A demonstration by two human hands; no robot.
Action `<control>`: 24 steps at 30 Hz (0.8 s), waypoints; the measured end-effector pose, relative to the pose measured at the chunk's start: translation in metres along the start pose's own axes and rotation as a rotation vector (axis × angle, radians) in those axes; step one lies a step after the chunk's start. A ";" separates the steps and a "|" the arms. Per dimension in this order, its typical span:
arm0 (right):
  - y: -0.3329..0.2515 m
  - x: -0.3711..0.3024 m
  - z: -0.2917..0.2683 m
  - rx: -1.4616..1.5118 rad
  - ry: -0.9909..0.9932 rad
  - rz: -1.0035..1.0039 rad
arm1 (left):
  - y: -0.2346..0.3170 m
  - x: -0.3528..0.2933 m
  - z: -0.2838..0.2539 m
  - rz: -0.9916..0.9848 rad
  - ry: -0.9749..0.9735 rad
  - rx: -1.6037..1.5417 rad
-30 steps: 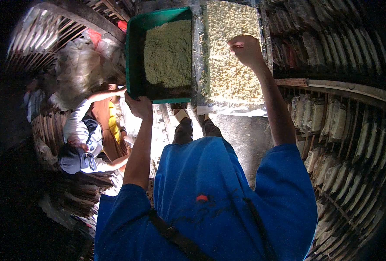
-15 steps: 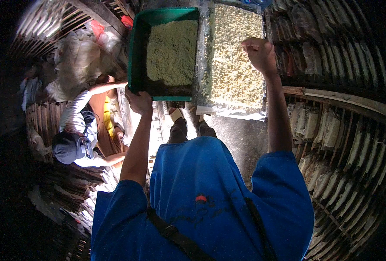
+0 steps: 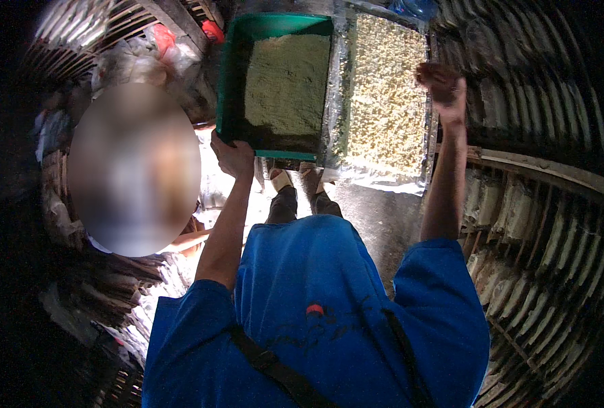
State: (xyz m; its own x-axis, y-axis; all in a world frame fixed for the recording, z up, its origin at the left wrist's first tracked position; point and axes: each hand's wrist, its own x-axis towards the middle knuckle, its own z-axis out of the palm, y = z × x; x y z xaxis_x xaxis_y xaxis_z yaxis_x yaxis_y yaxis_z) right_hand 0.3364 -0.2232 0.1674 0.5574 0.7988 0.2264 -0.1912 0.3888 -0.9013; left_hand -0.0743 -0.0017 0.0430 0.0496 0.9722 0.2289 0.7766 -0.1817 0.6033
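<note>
My left hand [image 3: 235, 158] grips the near left corner of a deep green plastic tray [image 3: 295, 154]. A layer of dull, greenish-beige powdery stuff [image 3: 285, 92] fills much of this tray. Directly to its right lies a long bed of pale yellow, bean-like bits [image 3: 387, 98], spread over clear plastic sheeting [image 3: 383, 182]. Over the right edge of that bed is my right hand [image 3: 443, 85], raised with its fingers toward the bits. Motion and shadow smear those fingers, so what they hold, if anything, is hidden.
Racks of wrapped pale slabs [image 3: 513, 272] line the right side, with a wooden rail [image 3: 540, 164] running across. On the left another person [image 3: 135, 170] is close by, blurred out. Plastic bags [image 3: 132, 64] are heaped behind them. A bluish clear container [image 3: 414, 8] stands at the far end.
My right hand has swung right, from over the yellow bits to their edge. The tray, the bed and my left hand appear shifted slightly right in view.
</note>
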 end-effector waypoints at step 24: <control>0.107 -0.042 0.228 -1.119 -0.017 0.070 | -0.002 -0.003 -0.013 -0.008 -0.095 0.007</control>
State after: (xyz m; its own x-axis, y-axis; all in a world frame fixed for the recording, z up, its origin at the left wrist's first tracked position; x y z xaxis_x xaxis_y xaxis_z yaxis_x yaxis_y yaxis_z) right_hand 0.1079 -0.1104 0.1459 0.5613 0.8121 0.1596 0.6171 -0.2821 -0.7346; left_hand -0.0844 -0.0058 0.0508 0.1023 0.9834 0.1501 0.7817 -0.1727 0.5993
